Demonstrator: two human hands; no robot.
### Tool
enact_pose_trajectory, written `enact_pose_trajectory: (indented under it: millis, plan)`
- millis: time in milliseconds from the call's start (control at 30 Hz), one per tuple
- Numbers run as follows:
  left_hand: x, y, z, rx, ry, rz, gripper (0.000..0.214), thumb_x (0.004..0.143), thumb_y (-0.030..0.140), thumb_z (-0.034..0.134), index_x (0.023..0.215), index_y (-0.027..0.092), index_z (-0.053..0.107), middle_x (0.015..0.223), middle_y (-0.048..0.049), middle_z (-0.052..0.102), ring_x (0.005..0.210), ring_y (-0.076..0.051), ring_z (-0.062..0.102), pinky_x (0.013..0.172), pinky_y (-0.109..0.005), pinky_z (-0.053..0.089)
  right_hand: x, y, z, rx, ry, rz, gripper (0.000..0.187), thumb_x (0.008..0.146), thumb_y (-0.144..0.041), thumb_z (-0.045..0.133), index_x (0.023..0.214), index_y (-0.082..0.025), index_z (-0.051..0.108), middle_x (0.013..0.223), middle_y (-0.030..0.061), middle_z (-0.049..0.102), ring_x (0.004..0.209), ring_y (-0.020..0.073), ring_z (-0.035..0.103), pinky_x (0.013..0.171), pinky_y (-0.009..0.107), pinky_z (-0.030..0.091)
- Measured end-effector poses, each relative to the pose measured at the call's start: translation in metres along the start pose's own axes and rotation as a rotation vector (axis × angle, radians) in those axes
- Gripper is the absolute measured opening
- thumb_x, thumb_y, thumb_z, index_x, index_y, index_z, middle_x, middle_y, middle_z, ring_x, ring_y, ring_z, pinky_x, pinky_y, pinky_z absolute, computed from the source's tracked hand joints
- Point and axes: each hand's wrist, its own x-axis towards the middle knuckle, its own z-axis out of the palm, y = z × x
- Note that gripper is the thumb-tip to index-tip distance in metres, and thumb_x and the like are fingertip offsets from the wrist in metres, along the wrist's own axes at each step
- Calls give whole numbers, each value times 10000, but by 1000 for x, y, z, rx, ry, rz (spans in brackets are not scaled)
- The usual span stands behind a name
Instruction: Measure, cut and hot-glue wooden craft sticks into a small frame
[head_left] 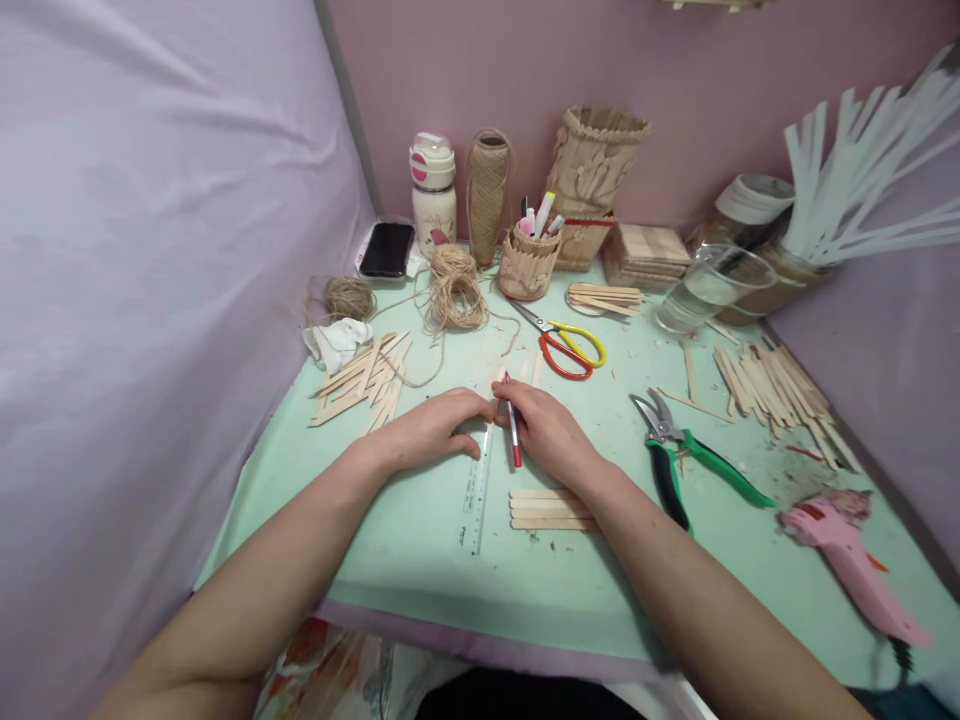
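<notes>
My left hand [442, 425] bends over a clear plastic ruler [474, 500], thumb and fingertips resting on its upper part and holding it against the table. In my right hand [547, 425] is a slim pen [514, 435] with a red end, its other end pointing away from me. The fingertips of both hands nearly meet at the ruler's far end, so what lies under them is partly hidden. Just right of the ruler, below my right hand, several flat craft sticks [547, 509] lie side by side.
Cut sticks [367, 380] lie left. Scissors [562, 340], twine [454, 290] and a pen holder [529, 262] are beyond my hands. Pruning shears [679, 440], a pink glue gun [847, 560], a stick pile [780, 395] and a clear cup [705, 285] are right.
</notes>
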Motion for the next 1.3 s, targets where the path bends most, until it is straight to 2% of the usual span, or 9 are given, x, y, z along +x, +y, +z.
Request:
enact_pose_trajectory:
  millis: [333, 500, 700, 900, 1300]
  plan:
    - [-3, 5, 5, -2, 41, 60, 409, 791, 361, 795, 1097, 197, 578, 1159, -90, 638, 1114, -261, 561, 961, -404, 442, 1, -1, 0, -4, 4, -5, 291, 924, -126, 495, 1169, -224, 617, 1168, 92, 699, 1127, 245, 633, 943, 399, 496]
    - [-2, 5, 8, 2, 35, 49, 406, 768, 353, 814, 1070, 210, 585, 1119, -73, 634, 1106, -263, 548, 957, -416, 438, 0, 0, 1, 15, 16, -7, 304, 929, -149, 496, 1191, -244, 616, 1161, 80, 704, 1166, 248, 620, 973, 422, 491]
    - [-3, 4, 7, -9, 26, 37, 436, 767, 342, 817, 1104, 202, 579, 1140, -79, 621, 1112, -257, 536, 953, -404, 442, 0, 0, 1, 18, 8, -13, 308, 933, -153, 488, 1215, -201, 604, 1209, 115, 690, 1226, 263, 590, 994, 432, 485]
    - [-3, 4, 7, -21, 23, 29, 427, 761, 351, 818, 1093, 208, 590, 1158, -80, 625, 1124, -266, 540, 961, -420, 438, 0, 0, 1, 18, 11, -6, 300, 926, -146, 491, 1181, -232, 621, 1184, 88, 698, 1158, 243, 624, 973, 409, 491]
    - [-4, 4, 8, 3, 27, 25, 442, 756, 351, 825, 1091, 205, 575, 1131, -76, 616, 1098, -262, 546, 942, -398, 448, 0, 1, 1, 10, 10, -11, 320, 922, -125, 488, 1201, -219, 613, 1193, 94, 697, 1203, 251, 606, 986, 411, 490]
